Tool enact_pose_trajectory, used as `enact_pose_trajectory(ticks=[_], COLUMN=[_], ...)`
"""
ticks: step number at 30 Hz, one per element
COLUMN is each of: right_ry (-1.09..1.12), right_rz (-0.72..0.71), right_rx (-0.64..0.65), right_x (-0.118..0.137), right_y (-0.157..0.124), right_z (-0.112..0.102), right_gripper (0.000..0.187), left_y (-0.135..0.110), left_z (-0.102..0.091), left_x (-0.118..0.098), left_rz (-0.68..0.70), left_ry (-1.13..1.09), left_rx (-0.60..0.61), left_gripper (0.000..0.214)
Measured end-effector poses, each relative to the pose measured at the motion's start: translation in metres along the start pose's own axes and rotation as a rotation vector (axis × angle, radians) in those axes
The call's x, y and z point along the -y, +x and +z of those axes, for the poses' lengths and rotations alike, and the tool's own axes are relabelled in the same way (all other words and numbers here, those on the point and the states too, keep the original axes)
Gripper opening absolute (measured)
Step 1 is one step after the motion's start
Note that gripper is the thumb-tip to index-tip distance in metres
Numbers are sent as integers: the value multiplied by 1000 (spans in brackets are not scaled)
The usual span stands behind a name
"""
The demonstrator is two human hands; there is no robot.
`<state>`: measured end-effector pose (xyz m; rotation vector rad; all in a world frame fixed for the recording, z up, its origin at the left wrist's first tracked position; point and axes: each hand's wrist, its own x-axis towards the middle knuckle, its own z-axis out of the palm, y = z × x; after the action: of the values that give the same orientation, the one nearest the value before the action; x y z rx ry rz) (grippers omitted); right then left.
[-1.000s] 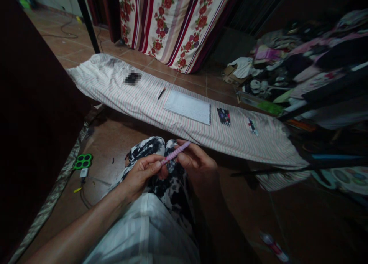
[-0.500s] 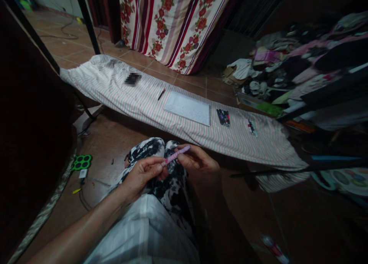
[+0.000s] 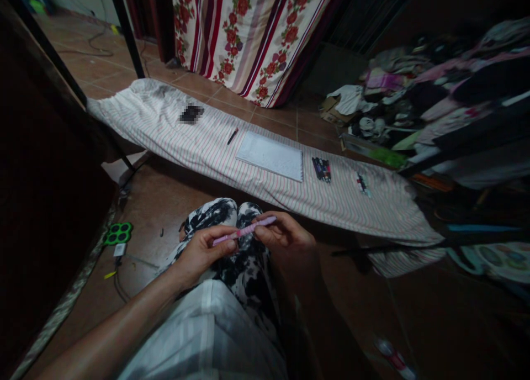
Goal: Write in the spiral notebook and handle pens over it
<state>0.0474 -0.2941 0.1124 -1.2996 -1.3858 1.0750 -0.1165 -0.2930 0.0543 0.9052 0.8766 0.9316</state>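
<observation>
Over my knees, my left hand (image 3: 211, 249) and my right hand (image 3: 285, 233) hold a slim pink and lilac pen (image 3: 245, 230) between them. The left thumb and fingers pinch its pink end, while the right fingers grip near its lilac end. Beyond my knees, a spiral notebook (image 3: 269, 156) lies open at a pale page on a striped cloth (image 3: 174, 142). A dark pen (image 3: 232, 136) rests to the left of the notebook. Several markers (image 3: 322, 170) lie side by side at its right, and a smaller group of pens (image 3: 363, 184) is farther right.
A blurred dark object (image 3: 191, 114) lies on the cloth's left part. Below left, a green-rimmed gadget (image 3: 118, 234) and cable are on the tiled floor. A bottle (image 3: 394, 359) lies at lower right. Piled clothes (image 3: 414, 93) and a flowered curtain (image 3: 248, 37) stand behind.
The pen has turned to lie flatter, and more of its pink end shows past my left fingers. Both hands have shifted slightly. The things on the cloth have stayed put.
</observation>
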Motion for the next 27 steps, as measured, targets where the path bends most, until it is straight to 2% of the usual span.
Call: enact_pose_trajectory(ticks=[8, 16, 20, 27], right_ry=[78, 45, 8, -103], right_rz=[-2, 28, -3, -103], right_rx=[-12, 64, 30, -58], right_x=[-10, 0, 3, 9], right_y=[1, 1, 1, 2], right_z=[-4, -12, -14, -13], right_gripper=[27, 38, 33, 15], left_y=[0, 2, 2, 3], left_z=[-1, 1, -1, -1], left_x=[-6, -5, 0, 0], left_rz=[156, 173, 162, 166], left_ry=[396, 350, 327, 358], left_rx=[67, 79, 86, 98], left_gripper=[27, 27, 26, 27])
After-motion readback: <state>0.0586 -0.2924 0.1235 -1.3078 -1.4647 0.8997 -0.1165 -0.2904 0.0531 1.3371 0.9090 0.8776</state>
